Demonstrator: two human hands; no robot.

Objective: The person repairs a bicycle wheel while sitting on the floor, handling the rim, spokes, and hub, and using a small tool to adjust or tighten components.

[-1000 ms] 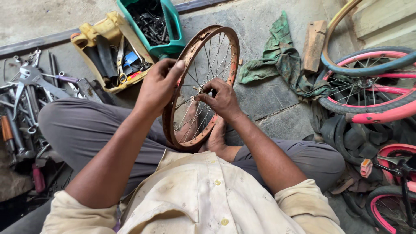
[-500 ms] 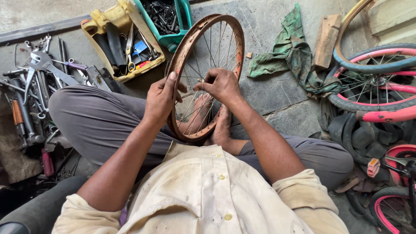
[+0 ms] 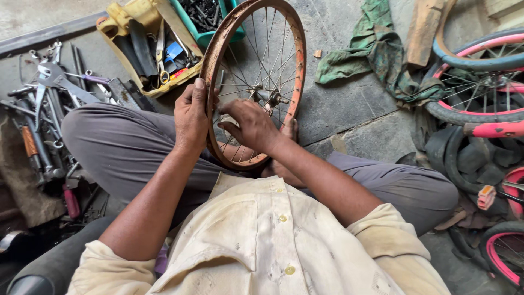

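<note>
Left hand clamped on the near-left arc of the bare wheel rim, thumb laid along the outer edge, fingers wrapped behind. Right hand set inside the rim over the lower spokes, fingers curled and pinching at something there; item too small to make out. Rim rusty orange, standing nearly upright between the hands, lower edge resting against the lap, hub just above the right hand. Grey trousers below both hands, legs folded on the stone floor; cream shirt nearest the camera.

Beyond the left hand, up and to the left: yellow tray holding pliers, blades and small parts. Beside it, just behind the top of the rim, a teal tub of dark metal bits. Further left of the left hand, a spread of spanners and hand tools lying on the floor, among them a red-handled tool near the knee.

Beyond the right hand, up and to the right: crumpled green rag on the floor, a wooden block past it. Well to the right, a pink-rimmed wheel with blue tyre, a heap of black tyres below it, and another pink-rimmed wheel at the lower right corner.
</note>
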